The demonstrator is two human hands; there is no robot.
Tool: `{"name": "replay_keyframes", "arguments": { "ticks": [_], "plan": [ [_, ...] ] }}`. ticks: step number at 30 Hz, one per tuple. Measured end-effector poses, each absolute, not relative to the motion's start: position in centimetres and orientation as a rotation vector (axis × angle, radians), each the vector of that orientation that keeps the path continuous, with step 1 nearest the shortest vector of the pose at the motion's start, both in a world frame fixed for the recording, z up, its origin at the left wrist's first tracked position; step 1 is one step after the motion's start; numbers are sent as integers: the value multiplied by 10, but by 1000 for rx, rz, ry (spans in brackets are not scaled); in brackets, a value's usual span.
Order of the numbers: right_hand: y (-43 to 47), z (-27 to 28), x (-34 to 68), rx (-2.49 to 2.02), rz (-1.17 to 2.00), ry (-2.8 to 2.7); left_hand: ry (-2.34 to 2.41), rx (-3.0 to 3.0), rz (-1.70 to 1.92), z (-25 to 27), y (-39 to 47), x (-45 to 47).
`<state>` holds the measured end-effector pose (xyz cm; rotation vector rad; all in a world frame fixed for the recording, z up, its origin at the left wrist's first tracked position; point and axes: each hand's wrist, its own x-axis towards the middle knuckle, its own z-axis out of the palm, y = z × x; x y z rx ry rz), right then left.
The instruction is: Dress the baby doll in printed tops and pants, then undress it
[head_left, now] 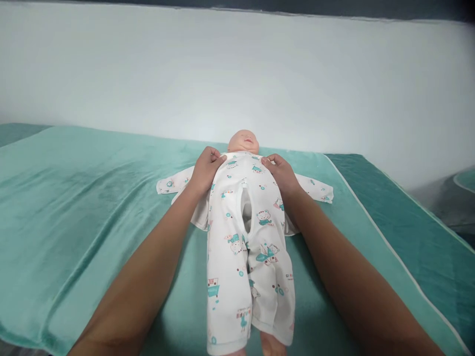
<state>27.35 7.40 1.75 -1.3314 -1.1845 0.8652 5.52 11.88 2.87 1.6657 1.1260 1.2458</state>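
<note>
A baby doll (244,142) lies on its back, head toward the wall. White printed baby pants (228,222) with a slit at the crotch cover its legs and reach up to its chest. Beneath them a white printed baby shirt (315,187) shows, its sleeves spread to both sides. My left hand (208,168) pinches the top edge of the pants at the doll's left-of-view shoulder. On the opposite side, my right hand (279,170) pinches the same edge. The doll's feet show partly at the bottom of the view.
A light green blanket (111,207) with folds at the left lies under the doll. Darker green cloth (419,227) borders it on the right. Behind stands a white wall (237,69). A grey-green object (463,180) is partly visible at the far right.
</note>
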Motion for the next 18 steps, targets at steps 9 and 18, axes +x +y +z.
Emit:
{"name": "replay_keyframes", "arguments": {
  "ticks": [9,18],
  "plan": [
    [82,18,285,-1328,364,-1708,1030,2072,995,39,117,31],
    [90,18,289,-1524,418,-1591,1150,1830,1124,33,130,41]
  ]
}}
